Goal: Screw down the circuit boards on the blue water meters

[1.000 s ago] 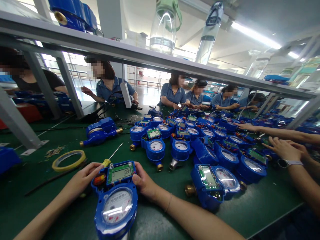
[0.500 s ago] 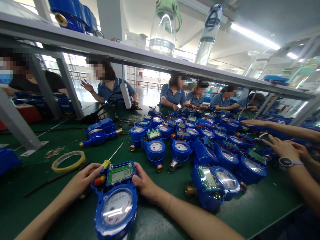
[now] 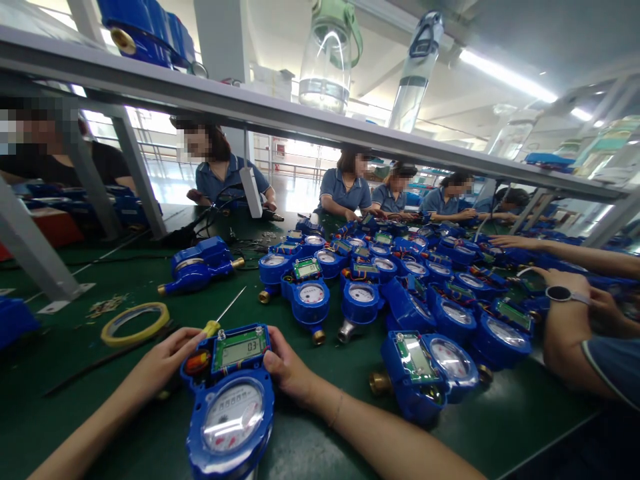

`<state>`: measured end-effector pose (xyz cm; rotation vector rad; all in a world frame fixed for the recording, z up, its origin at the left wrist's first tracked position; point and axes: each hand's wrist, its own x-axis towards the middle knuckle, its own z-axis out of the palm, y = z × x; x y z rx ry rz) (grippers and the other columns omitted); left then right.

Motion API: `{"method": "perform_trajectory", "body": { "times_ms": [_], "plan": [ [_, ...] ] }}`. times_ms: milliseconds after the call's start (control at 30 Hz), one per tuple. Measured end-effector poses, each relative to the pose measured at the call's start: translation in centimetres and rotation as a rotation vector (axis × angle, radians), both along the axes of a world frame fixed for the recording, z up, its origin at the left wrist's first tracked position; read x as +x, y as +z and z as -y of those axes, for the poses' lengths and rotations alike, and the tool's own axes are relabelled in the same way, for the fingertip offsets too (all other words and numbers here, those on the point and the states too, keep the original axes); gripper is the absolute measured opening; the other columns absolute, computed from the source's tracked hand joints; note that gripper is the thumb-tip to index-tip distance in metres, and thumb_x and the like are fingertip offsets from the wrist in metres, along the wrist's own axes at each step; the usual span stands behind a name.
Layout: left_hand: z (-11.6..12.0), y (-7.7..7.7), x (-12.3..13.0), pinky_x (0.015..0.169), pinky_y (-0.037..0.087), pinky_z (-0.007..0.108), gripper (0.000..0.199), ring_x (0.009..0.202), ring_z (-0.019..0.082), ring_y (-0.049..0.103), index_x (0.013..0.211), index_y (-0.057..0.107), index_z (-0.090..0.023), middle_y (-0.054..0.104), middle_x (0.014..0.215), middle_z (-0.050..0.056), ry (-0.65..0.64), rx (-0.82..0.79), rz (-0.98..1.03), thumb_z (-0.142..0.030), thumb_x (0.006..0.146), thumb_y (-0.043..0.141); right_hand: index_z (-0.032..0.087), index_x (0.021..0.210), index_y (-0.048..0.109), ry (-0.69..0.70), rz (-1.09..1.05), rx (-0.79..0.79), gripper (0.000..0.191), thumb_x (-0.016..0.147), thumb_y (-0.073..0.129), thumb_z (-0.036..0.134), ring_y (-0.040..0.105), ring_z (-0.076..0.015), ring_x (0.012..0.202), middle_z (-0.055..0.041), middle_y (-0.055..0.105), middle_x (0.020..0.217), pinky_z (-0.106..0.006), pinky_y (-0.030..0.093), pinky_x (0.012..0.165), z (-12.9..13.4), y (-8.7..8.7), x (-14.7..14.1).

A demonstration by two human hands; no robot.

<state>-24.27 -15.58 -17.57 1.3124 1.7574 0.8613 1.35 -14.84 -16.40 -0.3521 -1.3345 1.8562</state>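
Water meter [image 3: 230,413], bright blue, sits right between the hands, its green circuit board [image 3: 240,349] reading 03! Left hand [image 3: 160,363] grips one edge, yellow-handled screwdriver [image 3: 212,328] at its fingertips; right hand [image 3: 290,367] clamps the other. More blue meters [image 3: 360,300] crowd just ahead, yellow tape roll [image 3: 134,325] beyond the left hand.

Bright overhead strip lights [image 3: 507,77] cause glare; wide-angle distortion bends the edges.

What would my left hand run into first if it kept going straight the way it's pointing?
Probably the yellow screwdriver handle, just beyond the fingertips of your left hand, beside the blue water meter. Depth is hard to judge, so it may already be touching.
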Motion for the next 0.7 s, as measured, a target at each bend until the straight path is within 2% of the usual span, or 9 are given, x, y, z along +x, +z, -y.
{"method": "perform_trajectory", "body": {
  "times_ms": [267, 433, 700],
  "plan": [
    [0.13, 0.21, 0.1, 0.082, 0.056, 0.037, 0.061, 0.098, 0.027, 0.067, 0.112, 0.052, -0.023, 0.067, 0.111, 0.008, 0.003, -0.01, -0.001, -0.071, 0.077, 0.042, 0.02, 0.127, 0.045, 0.0, 0.013, -0.004, 0.073, 0.073, 0.073, 0.061, 0.048, -0.0269, 0.122, -0.0108, 0.052, 0.127, -0.044, 0.029, 0.11, 0.02, 0.19, 0.08],
    [0.08, 0.25, 0.01, 0.086, 0.054, 0.036, 0.061, 0.101, 0.027, 0.065, 0.112, 0.053, -0.022, 0.066, 0.113, 0.008, 0.0, 0.004, -0.029, -0.07, 0.076, 0.043, 0.02, 0.126, 0.045, -0.006, 0.012, -0.004, 0.073, 0.073, 0.073, 0.061, 0.048, -0.027, 0.122, -0.0105, 0.052, 0.127, -0.044, 0.029, 0.11, 0.05, 0.22, 0.06],
    [0.0, -0.18, -0.13, 0.086, 0.054, 0.038, 0.064, 0.102, 0.028, 0.065, 0.113, 0.052, -0.023, 0.066, 0.114, 0.009, 0.003, 0.007, -0.029, -0.074, 0.075, 0.042, 0.02, 0.126, 0.045, 0.007, 0.012, -0.001, 0.073, 0.072, 0.074, 0.061, 0.048, -0.0269, 0.122, -0.0106, 0.053, 0.126, -0.044, 0.028, 0.11, 0.0, 0.16, 0.09]
  ]
}}
